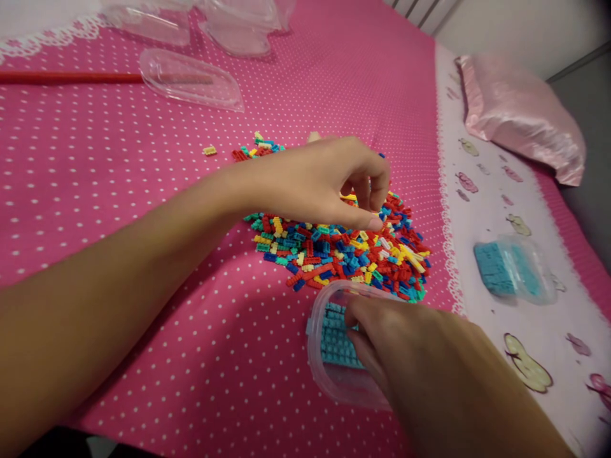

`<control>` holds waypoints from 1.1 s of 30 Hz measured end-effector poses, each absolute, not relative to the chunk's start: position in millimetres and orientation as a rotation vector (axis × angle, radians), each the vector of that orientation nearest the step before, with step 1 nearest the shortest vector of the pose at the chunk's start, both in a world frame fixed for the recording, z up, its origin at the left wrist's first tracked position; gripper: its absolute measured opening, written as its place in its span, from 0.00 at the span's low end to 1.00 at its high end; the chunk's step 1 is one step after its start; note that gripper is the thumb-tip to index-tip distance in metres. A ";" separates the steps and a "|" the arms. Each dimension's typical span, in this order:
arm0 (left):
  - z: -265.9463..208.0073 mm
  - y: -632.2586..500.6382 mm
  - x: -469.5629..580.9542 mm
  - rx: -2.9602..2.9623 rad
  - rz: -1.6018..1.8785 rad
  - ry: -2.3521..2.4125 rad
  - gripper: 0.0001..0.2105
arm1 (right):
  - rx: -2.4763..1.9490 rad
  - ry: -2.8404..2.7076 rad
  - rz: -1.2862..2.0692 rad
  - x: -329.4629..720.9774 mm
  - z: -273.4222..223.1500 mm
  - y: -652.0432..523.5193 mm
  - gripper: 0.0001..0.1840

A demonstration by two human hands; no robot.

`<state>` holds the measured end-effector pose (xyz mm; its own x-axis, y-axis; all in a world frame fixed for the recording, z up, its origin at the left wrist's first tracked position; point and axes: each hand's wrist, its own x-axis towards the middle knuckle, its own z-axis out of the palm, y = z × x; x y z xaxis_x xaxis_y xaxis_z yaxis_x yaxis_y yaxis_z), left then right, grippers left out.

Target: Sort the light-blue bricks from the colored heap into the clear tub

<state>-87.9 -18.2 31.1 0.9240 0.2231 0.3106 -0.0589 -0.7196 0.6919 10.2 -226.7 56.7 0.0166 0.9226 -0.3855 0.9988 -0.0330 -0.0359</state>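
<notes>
A heap of small toy building bricks (pixel 324 254) in red, blue, yellow, green and cream lies on the pink bedspread. My left hand (pixel 329 178) reaches across the heap, its fingers curled down and the thumb tip close to the fingertips among the bricks; whatever may be between them is too small to make out. Nearer to me stands a clear plastic container (pixel 317 375) with rows of teal bricks (pixel 337 340) packed inside. My right hand (pixel 382 324) dips into it, fingers bent and pressed together against the teal bricks. The fingertips are partly hidden.
On the right, another clear container (pixel 539 270) holds teal bricks. A pink satin pillow (pixel 522 117) lies behind it. Several clear plastic lids or trays (pixel 191 79) lie at the upper left, beside a red stick (pixel 71 77). One loose yellow brick (pixel 209 151) sits left of the heap.
</notes>
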 end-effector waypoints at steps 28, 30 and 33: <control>25.7 -21.7 -87.3 2.756 0.410 0.297 0.05 | 2.232 2.267 -0.245 56.7 77.0 -239.3 0.09; 22.9 -23.8 -85.2 2.849 0.321 0.274 0.06 | 2.356 2.292 -0.220 66.4 81.5 -228.6 0.08; 21.1 -25.7 -83.0 2.874 0.226 0.229 0.04 | 2.570 2.307 -0.128 78.3 74.2 -202.1 0.08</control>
<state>-83.0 -25.7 21.1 0.9757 0.1741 0.1331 0.1355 -0.9567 0.2578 78.3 -202.1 74.2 0.1278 0.9800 0.1524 0.9571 -0.0816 -0.2779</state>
